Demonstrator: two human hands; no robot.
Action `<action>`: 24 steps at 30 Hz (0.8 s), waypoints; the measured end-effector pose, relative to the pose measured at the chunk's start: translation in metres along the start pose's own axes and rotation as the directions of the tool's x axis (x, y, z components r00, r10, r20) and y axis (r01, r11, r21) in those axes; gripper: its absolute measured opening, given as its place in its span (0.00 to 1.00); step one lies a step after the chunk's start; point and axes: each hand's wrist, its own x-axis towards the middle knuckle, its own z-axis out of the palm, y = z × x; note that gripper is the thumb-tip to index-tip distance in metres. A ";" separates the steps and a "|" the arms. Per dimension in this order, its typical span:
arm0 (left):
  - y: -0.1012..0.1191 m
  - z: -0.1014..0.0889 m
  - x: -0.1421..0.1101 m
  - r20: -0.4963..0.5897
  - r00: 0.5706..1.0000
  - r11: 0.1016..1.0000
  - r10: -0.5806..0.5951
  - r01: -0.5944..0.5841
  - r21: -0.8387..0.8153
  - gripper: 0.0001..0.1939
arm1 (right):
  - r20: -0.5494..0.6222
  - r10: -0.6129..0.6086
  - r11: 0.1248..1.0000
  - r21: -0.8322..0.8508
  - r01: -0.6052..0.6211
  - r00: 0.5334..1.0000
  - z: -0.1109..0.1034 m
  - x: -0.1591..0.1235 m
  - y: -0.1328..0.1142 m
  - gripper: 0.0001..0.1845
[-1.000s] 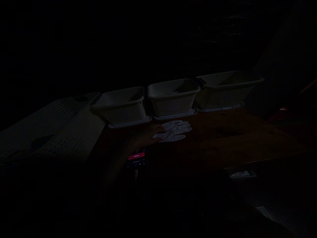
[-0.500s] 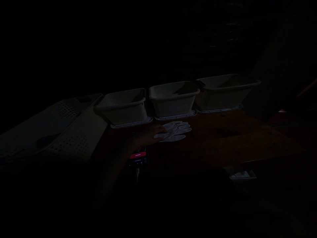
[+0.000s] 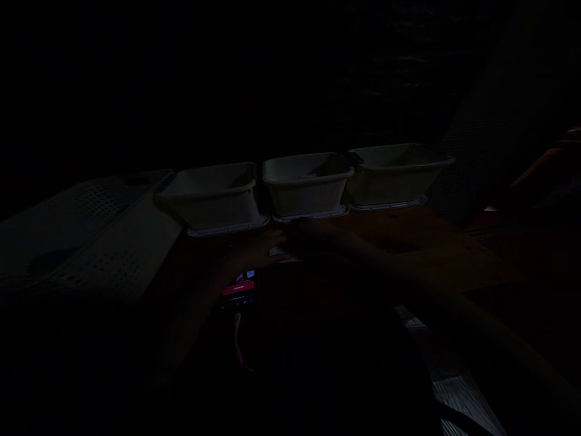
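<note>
The picture is very dark. A white glove (image 3: 277,250) lies on the wooden table, mostly covered by my hands now. My left hand (image 3: 258,248) rests at the glove's near-left end, thumb and fingers apart with a bit of white between them. From the right, my right hand (image 3: 313,231) reaches over the rest of the glove; its fingers are lost in the dark. Just below my left hand lies a lit phone (image 3: 239,290) with a cable (image 3: 236,330) plugged into its lower end.
Three pale plastic tubs, the left tub (image 3: 213,206), middle tub (image 3: 308,191) and right tub (image 3: 390,181), stand in a row on lids along the table's (image 3: 436,242) far side. A white perforated basket (image 3: 122,254) leans at the left.
My right hand has come into view from the right and now covers most of the glove. My left hand stays at the glove's end. The view has shifted slightly.
</note>
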 end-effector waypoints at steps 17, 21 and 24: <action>0.001 -0.002 -0.004 -0.032 0.999 0.991 0.003 -0.008 -0.135 0.18 | -0.087 0.086 0.996 -0.031 -0.089 0.993 0.020 0.013 0.046 0.18; -0.004 -0.003 0.001 -0.023 1.000 0.991 0.019 -0.022 -0.128 0.17 | -0.071 0.180 0.984 0.023 -0.179 0.981 0.011 0.005 0.039 0.18; 0.001 -0.009 0.006 0.050 0.998 0.997 0.043 -0.040 -0.062 0.19 | -0.098 0.152 0.988 0.039 -0.149 0.984 0.009 0.001 0.031 0.19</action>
